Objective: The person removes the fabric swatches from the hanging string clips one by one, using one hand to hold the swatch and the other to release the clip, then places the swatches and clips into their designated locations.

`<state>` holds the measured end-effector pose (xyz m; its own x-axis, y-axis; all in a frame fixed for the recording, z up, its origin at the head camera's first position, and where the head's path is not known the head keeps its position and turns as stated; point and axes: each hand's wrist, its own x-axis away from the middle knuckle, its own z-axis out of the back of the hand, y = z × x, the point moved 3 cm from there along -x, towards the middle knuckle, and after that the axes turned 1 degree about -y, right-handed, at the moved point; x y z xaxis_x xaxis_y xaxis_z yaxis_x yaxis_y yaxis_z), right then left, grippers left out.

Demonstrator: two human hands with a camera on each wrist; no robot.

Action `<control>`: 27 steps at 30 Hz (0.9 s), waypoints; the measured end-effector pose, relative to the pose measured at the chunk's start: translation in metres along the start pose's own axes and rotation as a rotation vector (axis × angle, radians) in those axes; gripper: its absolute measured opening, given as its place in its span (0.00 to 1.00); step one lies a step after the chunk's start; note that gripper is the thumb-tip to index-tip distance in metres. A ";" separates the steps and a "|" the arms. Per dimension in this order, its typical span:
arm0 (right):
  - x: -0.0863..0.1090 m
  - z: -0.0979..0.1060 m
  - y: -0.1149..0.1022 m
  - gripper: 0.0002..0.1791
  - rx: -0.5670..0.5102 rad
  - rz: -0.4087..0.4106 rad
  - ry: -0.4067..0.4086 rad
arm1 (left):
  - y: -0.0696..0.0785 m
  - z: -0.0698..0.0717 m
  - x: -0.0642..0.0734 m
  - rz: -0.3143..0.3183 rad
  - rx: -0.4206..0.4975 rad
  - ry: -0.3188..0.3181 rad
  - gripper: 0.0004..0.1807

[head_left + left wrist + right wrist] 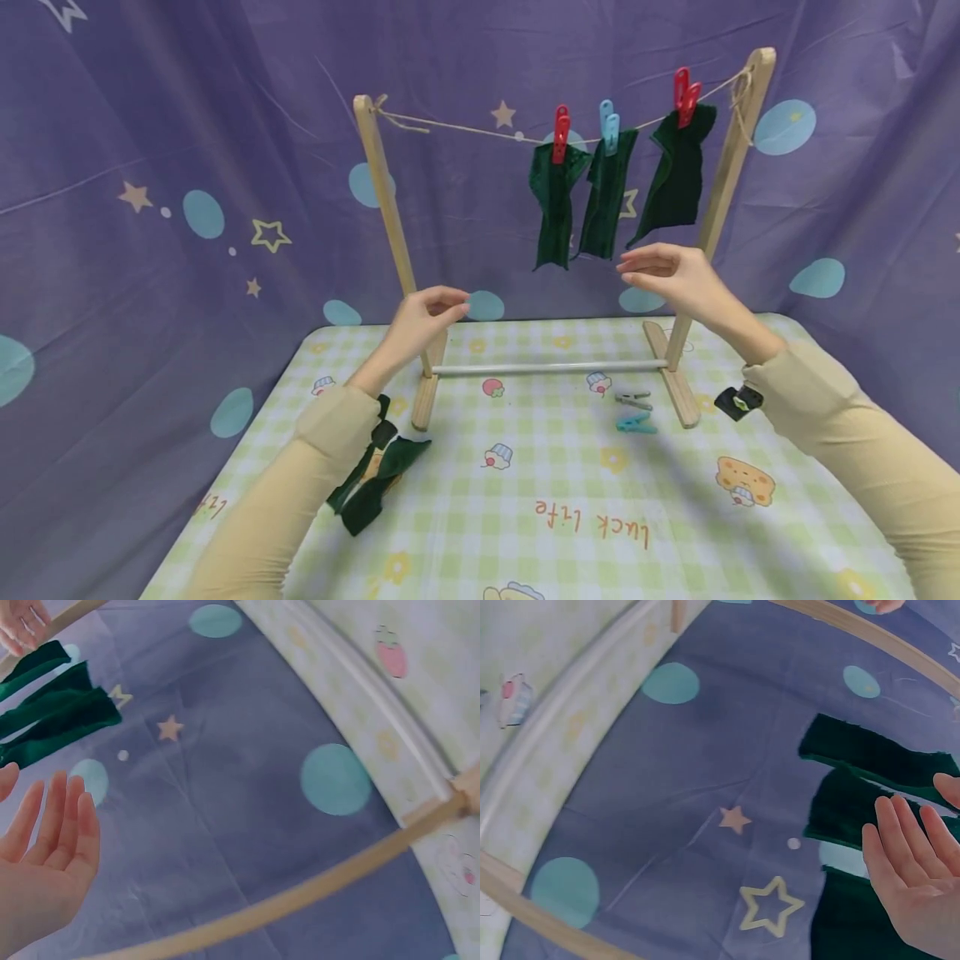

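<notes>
Work looks like clipping green cloth strips to the string (465,128). Left hand (426,317), left of centre by the left post (393,225): fingers relaxed, thumb apart, gripping nothing. Right hand (675,277), right of centre just under the hanging cloth: same, fingers loosely bent, thumb off them, no grip.

Upper right of frame, on the string: left strip (553,225) under a red clip (561,133), middle strip (602,212) under a blue clip (611,135), right strip (677,183) under a second red clip (684,100), near the right post (726,183). Loose strips (365,506) overlap at lower left on the bench (555,483). Grey clip (633,400) and light-blue clip (636,424) lie right of centre.

To do it well, I'd take one loose strip by a short edge, lap that edge over the string, pin the fold with left fingers, squeeze a clip in the right, seat it square over both layers plus string. Leave a gap to the left strip. Don't tug: string sags, clips could slide. Right strip hangs skewed; worth checking its bite.
</notes>
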<state>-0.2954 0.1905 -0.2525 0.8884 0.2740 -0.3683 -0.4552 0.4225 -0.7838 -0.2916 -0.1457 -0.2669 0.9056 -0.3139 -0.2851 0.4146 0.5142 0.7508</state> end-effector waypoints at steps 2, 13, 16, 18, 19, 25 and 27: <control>-0.003 0.000 -0.006 0.20 0.000 0.025 0.012 | 0.008 -0.002 -0.005 -0.018 0.009 0.010 0.16; -0.021 0.006 -0.041 0.19 -0.003 0.121 0.088 | 0.037 -0.010 -0.035 -0.090 0.039 0.094 0.16; -0.026 0.009 -0.051 0.19 -0.004 0.143 0.108 | 0.045 -0.012 -0.042 -0.116 0.053 0.122 0.16; -0.030 0.011 -0.058 0.19 0.000 0.151 0.119 | 0.051 -0.014 -0.046 -0.129 0.067 0.136 0.16; -0.032 0.012 -0.061 0.19 -0.004 0.151 0.123 | 0.054 -0.015 -0.048 -0.135 0.075 0.142 0.16; -0.042 0.017 -0.078 0.20 -0.040 0.150 0.140 | 0.068 -0.019 -0.059 -0.158 0.098 0.183 0.16; -0.046 0.017 -0.082 0.19 -0.047 0.150 0.148 | 0.073 -0.021 -0.063 -0.161 0.093 0.198 0.16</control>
<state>-0.3004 0.1583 -0.1628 0.8115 0.1996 -0.5493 -0.5829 0.3446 -0.7359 -0.3171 -0.0719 -0.2065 0.8325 -0.2183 -0.5092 0.5526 0.3917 0.7357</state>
